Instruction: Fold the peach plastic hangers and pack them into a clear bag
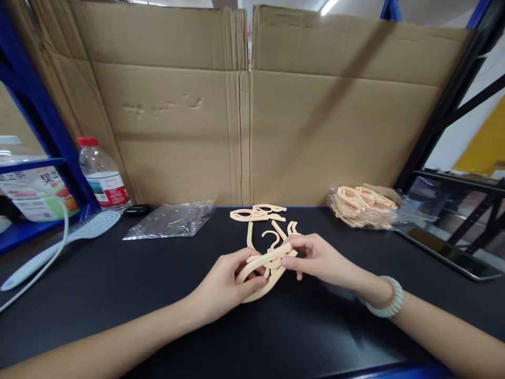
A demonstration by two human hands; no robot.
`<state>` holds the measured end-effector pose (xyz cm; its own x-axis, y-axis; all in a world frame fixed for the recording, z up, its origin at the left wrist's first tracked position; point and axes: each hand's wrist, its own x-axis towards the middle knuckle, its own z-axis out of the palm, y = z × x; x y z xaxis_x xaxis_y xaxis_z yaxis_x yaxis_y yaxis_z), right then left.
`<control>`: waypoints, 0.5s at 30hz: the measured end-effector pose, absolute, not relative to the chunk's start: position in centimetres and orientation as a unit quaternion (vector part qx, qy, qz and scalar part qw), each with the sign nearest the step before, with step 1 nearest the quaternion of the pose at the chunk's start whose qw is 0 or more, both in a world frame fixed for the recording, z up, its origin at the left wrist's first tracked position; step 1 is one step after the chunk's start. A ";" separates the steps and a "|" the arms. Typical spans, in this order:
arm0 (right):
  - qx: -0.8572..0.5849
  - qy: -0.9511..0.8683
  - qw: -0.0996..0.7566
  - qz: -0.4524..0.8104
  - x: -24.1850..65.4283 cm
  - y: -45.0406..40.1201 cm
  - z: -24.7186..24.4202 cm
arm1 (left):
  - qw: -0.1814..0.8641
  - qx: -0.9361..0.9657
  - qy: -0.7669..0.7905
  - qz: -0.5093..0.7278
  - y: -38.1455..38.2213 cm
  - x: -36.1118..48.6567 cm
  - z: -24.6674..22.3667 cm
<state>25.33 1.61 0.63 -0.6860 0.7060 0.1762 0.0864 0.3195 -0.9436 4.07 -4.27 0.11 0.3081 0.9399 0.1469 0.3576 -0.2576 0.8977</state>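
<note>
Between my hands is a beige folding clothes hanger, its arms curved and lying close together above the black table. My left hand grips its rounded left end, thumb along the near side. Fingers of my right hand pinch its right end. Just behind it a hook curls up; whether it belongs to the held hanger, I cannot tell. Loose beige hanger arms lie on the table beyond my hands. Farther back rest folded beige hangers.
A clear plastic bag lies back left, near a red-capped bottle, a black case and a pale hairbrush with a white cable. Bagged hangers and a dark tablet-like slab are at right. Cardboard walls the back.
</note>
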 end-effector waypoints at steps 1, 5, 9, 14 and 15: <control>-0.267 -0.755 0.301 0.517 25.4 1.7 0.7 | 0.398 0.700 0.458 0.375 -4.3 4.1 0.0; -0.299 -0.717 0.315 0.545 25.8 2.1 0.9 | 0.386 0.669 0.454 0.445 -4.3 4.0 -0.4; -0.313 -0.691 0.328 0.563 25.9 2.1 1.2 | 0.348 0.652 0.458 0.494 -4.3 4.0 -0.2; -0.328 -0.670 0.355 0.563 25.8 2.0 1.4 | 0.283 0.642 0.473 0.533 -4.3 3.8 0.2; -0.326 -0.666 0.359 0.567 25.8 2.1 1.3 | 0.285 0.642 0.472 0.533 -4.2 3.7 0.2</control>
<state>25.82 2.07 1.34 -0.5297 0.8414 0.1071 0.0277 0.1434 -0.9893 3.74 -4.23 0.19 -0.0136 0.9097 0.4151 0.3010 -0.3922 0.8692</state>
